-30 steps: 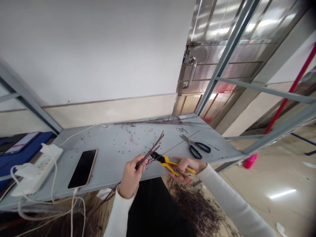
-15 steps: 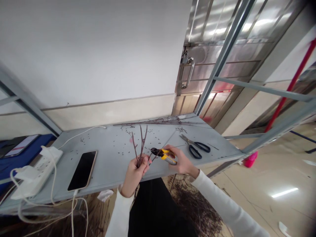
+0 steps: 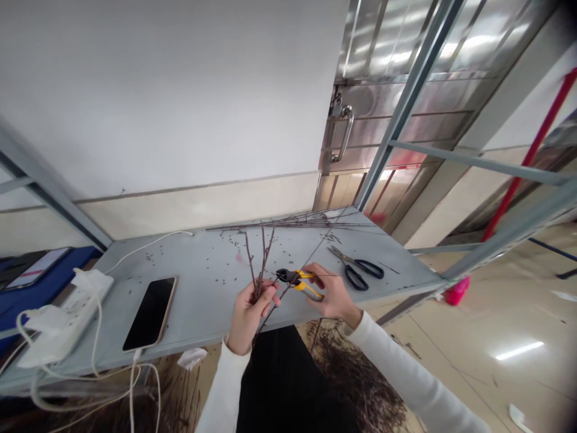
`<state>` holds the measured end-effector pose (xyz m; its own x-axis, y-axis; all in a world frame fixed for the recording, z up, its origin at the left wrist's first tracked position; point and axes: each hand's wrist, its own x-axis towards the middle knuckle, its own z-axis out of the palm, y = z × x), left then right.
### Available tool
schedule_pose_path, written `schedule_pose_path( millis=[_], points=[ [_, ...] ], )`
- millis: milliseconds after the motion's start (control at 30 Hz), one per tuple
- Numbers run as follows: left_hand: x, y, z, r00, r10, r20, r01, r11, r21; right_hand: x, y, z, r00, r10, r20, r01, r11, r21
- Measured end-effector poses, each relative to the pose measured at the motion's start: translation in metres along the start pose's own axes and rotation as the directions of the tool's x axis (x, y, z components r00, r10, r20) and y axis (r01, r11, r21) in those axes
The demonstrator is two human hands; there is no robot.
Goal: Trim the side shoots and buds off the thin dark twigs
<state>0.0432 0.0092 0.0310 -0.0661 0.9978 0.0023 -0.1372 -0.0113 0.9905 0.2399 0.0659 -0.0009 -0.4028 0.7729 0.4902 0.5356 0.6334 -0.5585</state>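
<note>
My left hand (image 3: 253, 310) is closed around a few dark brown twigs (image 3: 262, 255) that stick up above the fingers. In my right hand (image 3: 332, 293) is a pair of cutting pliers (image 3: 308, 284) with yellow and grey handles. Their black jaws (image 3: 283, 275) point left, just beside the left fingertips and near the twigs. One long thin twig slants past the jaws, up to the right. Scissors with dark handles (image 3: 357, 270) lie on the grey table (image 3: 193, 300), right of the pliers.
Along the wall lies a bundle of long twigs (image 3: 288, 222), with small dark bits scattered before it. A phone (image 3: 151, 313) and a white power strip (image 3: 67, 328) with cables sit on the left. Piled twigs (image 3: 365, 385) cover the floor below.
My left hand has shifted slightly right and the twigs in it now stand a little higher and further right. The long thin twig has turned. The pliers have barely moved.
</note>
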Motion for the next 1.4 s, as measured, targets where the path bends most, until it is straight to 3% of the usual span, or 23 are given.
schedule_pose_path(
  millis=[200,400,500,600,700,800,867,1000,1100,1167,1200,1267,1333,1400],
  points=[
    [0.002,0.000,0.000,0.983,-0.095,0.156,0.104,0.993,-0.050,0.001,-0.006,0.003,0.986,-0.075,-0.148,0.067,0.996,-0.058],
    [0.012,0.006,-0.012,0.893,-0.229,0.388,0.303,0.942,-0.142,0.005,-0.007,0.010,0.966,-0.149,-0.211,0.132,0.987,-0.096],
    [0.017,0.010,-0.016,0.878,-0.220,0.426,0.310,0.938,-0.155,0.005,-0.003,0.009,0.990,-0.081,-0.118,0.078,0.996,-0.035],
    [0.023,0.011,-0.021,0.864,-0.259,0.431,0.322,0.944,-0.077,0.005,0.002,-0.001,0.998,-0.018,0.055,0.016,0.999,0.045],
    [0.027,0.009,-0.027,0.823,-0.333,0.459,0.361,0.932,0.028,0.006,0.005,-0.016,0.971,0.016,0.238,-0.041,0.994,0.099],
    [0.030,0.006,-0.028,0.792,-0.358,0.495,0.378,0.924,0.064,0.005,0.005,-0.027,0.908,0.076,0.412,-0.180,0.959,0.220],
    [0.031,0.006,-0.027,0.773,-0.360,0.522,0.379,0.922,0.075,0.003,0.004,-0.029,0.865,0.105,0.490,-0.306,0.885,0.350],
    [0.032,0.005,-0.021,0.739,-0.347,0.577,0.358,0.928,0.099,-0.007,0.006,-0.023,0.760,0.070,0.646,-0.558,0.580,0.593],
    [0.032,0.004,-0.018,0.728,-0.323,0.605,0.332,0.938,0.100,-0.018,0.009,-0.012,0.625,-0.045,0.779,-0.723,0.344,0.600],
    [0.032,0.004,-0.016,0.735,-0.305,0.606,0.313,0.945,0.096,-0.025,0.010,-0.006,0.566,-0.103,0.818,-0.795,0.194,0.574],
    [0.032,0.004,-0.016,0.745,-0.295,0.599,0.301,0.949,0.092,-0.027,0.009,-0.003,0.561,-0.111,0.820,-0.808,0.139,0.572],
    [0.031,0.006,-0.014,0.776,-0.270,0.570,0.274,0.958,0.081,-0.027,0.005,-0.002,0.614,-0.056,0.787,-0.776,0.136,0.615],
    [0.029,0.009,-0.012,0.823,-0.247,0.512,0.226,0.969,0.103,-0.025,-0.002,-0.004,0.701,0.038,0.712,-0.702,0.215,0.679],
    [0.025,0.010,-0.007,0.889,-0.204,0.409,0.144,0.974,0.173,-0.020,-0.009,-0.009,0.785,0.143,0.602,-0.610,0.348,0.712]
  ],
)
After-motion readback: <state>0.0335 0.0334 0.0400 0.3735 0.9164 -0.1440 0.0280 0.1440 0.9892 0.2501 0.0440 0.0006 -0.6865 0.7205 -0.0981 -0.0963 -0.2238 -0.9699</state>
